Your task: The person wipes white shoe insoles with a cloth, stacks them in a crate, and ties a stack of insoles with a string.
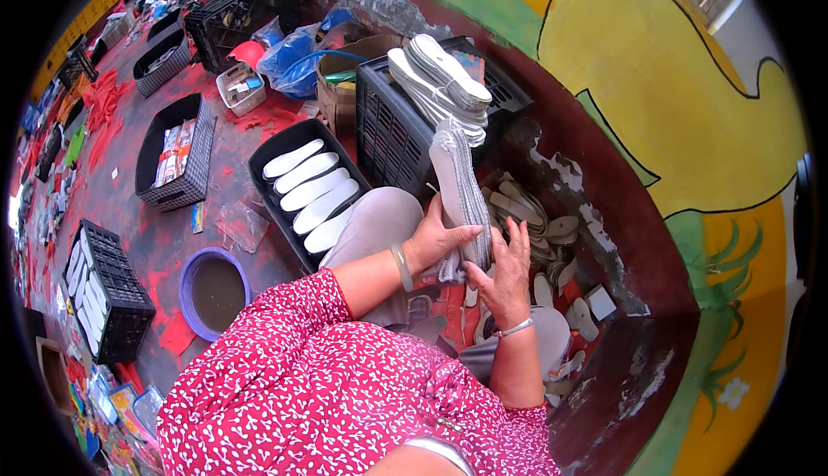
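a thick bundle of flat, pale grey-white, sole-shaped pieces (461, 178) stands roughly upright between the person's two hands, in front of the lap and tilted a little to the left at the top. the left hand (435, 239) is closed around its lower left side, the thumb laid across the near face. the right hand (504, 273) is half open against the lower right edge, thumb and fingers bent around it; how firmly it presses, i cannot tell. a pale, smooth bangle (401, 267) circles the left wrist, a thin silver bracelet (516, 328) the right.

just beyond, a tied stack of white soles (440, 79) lies on a black slatted plastic crate (392, 127); whether the held bundle's top touches it is unclear. right of the hands, a loose heap of beige soles (517, 217) lies by the peeling dark red lower wall (617, 200). to the left, beside the knee, a long black basket (280, 228) holds a row of white soles (315, 190). farther left sits a round purple tub (186, 293) of murky brown liquid (217, 293).
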Action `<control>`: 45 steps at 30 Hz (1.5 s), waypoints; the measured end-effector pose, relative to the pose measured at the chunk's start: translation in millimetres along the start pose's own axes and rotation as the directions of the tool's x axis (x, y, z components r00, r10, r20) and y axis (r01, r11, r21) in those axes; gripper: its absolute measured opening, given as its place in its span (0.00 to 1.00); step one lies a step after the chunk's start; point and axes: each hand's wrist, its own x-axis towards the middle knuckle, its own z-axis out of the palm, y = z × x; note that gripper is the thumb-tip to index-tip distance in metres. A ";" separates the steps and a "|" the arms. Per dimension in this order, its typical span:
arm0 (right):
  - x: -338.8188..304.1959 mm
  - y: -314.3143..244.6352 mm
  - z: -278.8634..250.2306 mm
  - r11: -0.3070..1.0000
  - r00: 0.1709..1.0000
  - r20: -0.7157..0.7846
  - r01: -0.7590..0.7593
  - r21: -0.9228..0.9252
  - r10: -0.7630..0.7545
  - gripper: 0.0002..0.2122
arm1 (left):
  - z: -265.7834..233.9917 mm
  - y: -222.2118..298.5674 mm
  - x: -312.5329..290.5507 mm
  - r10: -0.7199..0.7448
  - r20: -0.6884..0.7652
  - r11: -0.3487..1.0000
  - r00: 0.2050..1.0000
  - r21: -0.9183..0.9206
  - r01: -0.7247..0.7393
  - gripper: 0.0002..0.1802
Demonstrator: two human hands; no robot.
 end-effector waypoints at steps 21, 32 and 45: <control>62.5 53.7 14.8 -0.249 0.917 0.184 -0.097 0.964 0.355 0.23 | -116.5 98.8 104.6 -0.059 -0.202 0.981 0.978 0.168 0.094 0.18; 54.6 86.4 48.8 -0.378 0.883 0.187 -0.012 0.926 0.430 0.25 | -114.9 127.9 236.2 -0.311 -0.028 -0.033 0.950 0.999 0.019 0.19; 60.1 81.9 46.2 -0.393 0.900 0.218 -0.058 0.918 0.378 0.26 | -103.3 99.2 264.6 -0.178 0.046 -0.423 0.983 0.898 -0.118 0.17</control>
